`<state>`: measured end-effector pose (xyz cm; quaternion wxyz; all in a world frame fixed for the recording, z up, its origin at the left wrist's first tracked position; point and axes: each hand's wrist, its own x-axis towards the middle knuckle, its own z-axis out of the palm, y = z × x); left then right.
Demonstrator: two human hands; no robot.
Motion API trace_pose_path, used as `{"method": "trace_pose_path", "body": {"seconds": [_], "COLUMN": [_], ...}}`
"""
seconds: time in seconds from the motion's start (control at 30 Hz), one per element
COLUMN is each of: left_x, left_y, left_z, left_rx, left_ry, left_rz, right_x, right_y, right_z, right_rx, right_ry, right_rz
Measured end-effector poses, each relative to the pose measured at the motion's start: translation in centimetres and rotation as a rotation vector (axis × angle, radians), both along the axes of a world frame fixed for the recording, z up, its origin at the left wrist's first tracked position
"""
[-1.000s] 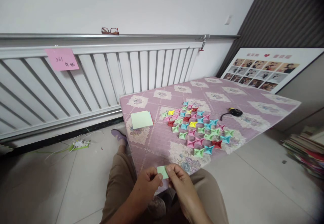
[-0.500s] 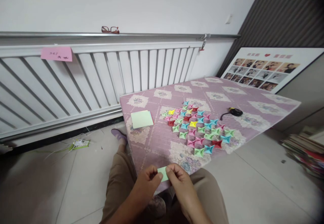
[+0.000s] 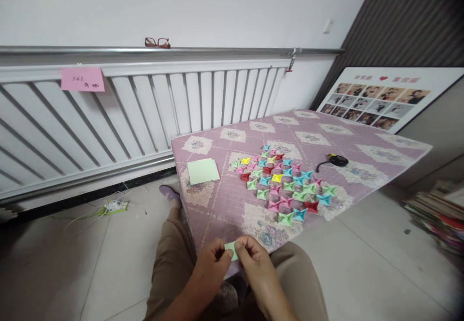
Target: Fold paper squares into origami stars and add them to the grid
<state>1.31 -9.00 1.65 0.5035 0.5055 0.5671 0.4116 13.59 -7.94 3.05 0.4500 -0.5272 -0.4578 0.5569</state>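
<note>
A small folded piece of light green paper [image 3: 231, 250] is held above the near corner of the table. My left hand [image 3: 213, 261] pinches its left side, and my right hand [image 3: 253, 257] pinches its right side with the thumb on top. Rows of small folded paper shapes [image 3: 277, 178] in green, pink, blue, red and yellow stand on the flowered tablecloth [image 3: 224, 205] beyond my hands. To their left lies a stack of square paper sheets [image 3: 203, 171], pale green on top.
A black tape measure [image 3: 338, 160] lies on the table's right part. A white radiator [image 3: 213, 96] runs along the wall, with glasses [image 3: 157, 43] on the pipe above. A power strip [image 3: 115, 207] with cables is on the floor, and a photo board [image 3: 380, 96] leans behind.
Less of the green paper shows between my fingers, and my right hand has shifted slightly left. The pink note on the radiator has swung a little.
</note>
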Motion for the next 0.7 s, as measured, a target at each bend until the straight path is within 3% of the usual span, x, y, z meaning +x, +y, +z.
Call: {"method": "trace_pose_path", "body": {"seconds": [0.47, 0.57, 0.7], "left_x": [-0.6, -0.7, -1.3], "left_y": [0.6, 1.3, 3.2], "left_z": [-1.4, -1.8, -2.3], "left_rx": [-0.033, -0.073, -0.008], "left_ry": [-0.12, -0.105, 0.043], "left_rz": [0.06, -0.01, -0.111], "right_x": [0.7, 1.2, 2.1], "right_y": [0.3, 0.8, 2.2], "right_z": [-2.1, -2.5, -3.5], "right_rx": [0.031, 0.002, -0.009], "right_ry": [-0.08, -0.118, -0.19], "right_rz": [0.088, 0.108, 0.133]}}
